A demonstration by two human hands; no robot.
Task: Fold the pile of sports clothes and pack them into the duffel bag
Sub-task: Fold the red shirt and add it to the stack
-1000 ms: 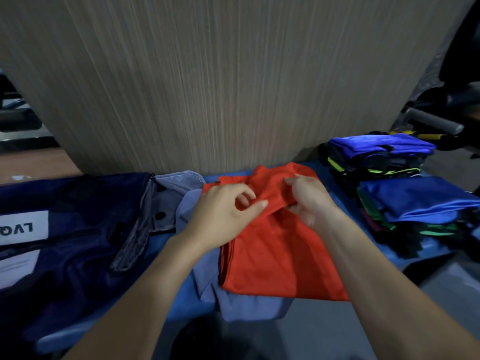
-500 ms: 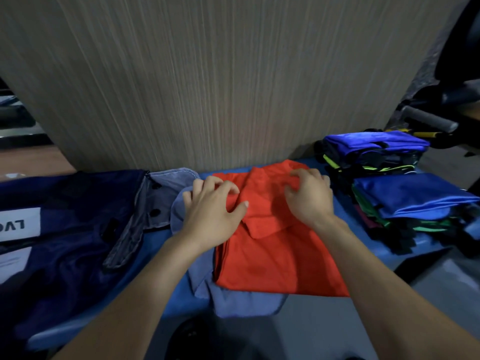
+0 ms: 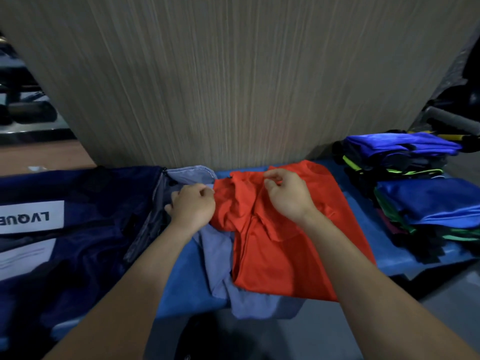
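Since half a second ago both hands have lifted off flat pressing and curled onto cloth. Leftmost lies the dark navy fabric duffel bag (image 3: 85,229), open mouth toward the middle. Beside it the left hand (image 3: 193,207) pinches the left edge of the slick orange-red sports garment (image 3: 280,245); the right hand (image 3: 288,197) pinches its upper fold. Folded blue and green clothes (image 3: 420,201) wait at right. Folding seems mid-step; next, probably draw the edges over and flatten.
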